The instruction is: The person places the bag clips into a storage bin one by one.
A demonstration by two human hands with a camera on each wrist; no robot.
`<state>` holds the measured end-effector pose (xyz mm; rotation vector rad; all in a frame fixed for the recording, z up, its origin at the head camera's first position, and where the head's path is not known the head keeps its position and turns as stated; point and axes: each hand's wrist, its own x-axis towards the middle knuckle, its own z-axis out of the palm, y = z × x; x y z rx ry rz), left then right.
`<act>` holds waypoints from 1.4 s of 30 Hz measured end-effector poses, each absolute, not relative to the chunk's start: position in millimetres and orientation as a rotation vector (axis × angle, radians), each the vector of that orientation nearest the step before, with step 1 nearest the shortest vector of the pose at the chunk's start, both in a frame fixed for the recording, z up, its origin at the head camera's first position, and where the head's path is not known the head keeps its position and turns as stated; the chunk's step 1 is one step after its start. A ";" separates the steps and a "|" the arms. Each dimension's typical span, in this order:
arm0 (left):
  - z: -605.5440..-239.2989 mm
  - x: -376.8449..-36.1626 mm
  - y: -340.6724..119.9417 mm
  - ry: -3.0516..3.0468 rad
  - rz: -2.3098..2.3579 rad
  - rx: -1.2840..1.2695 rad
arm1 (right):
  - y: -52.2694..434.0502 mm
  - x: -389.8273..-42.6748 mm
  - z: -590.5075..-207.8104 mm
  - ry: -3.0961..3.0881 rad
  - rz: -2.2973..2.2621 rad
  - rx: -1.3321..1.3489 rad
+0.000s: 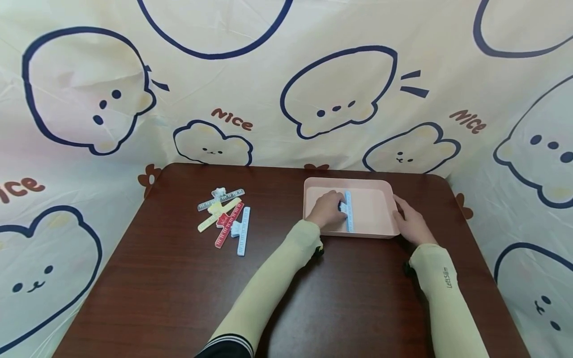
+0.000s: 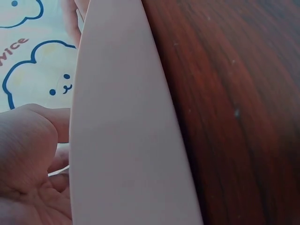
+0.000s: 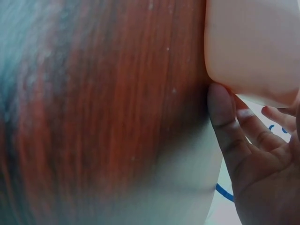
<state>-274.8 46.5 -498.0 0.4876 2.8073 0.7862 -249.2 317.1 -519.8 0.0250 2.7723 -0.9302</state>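
A light blue ruler-like strip [image 1: 350, 213] with a small shaped tab lies in the pink tray [image 1: 373, 209], running from front to back. My left hand [image 1: 328, 210] reaches over the tray's left part and pinches the tab; the left wrist view hides the strip behind the tray wall [image 2: 124, 117]. At the tray's right side, my right hand [image 1: 413, 221] rests against the wall with fingers and thumb extended. The right wrist view shows its thumb [image 3: 222, 105] touching the tray's near corner.
Left on the dark wooden table [image 1: 179, 283] lies a group of similar strips: a greyish-blue one [image 1: 233, 195], a pale yellow one [image 1: 207, 223], a red one [image 1: 233, 223] and a blue one [image 1: 243, 231]. Some overlap. A printed cloth [image 1: 268, 99] hangs behind the table.
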 end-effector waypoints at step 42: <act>-512.2 -270.3 96.8 2.899 0.607 0.560 | 319.5 -248.6 -523.5 2.768 -0.965 -0.008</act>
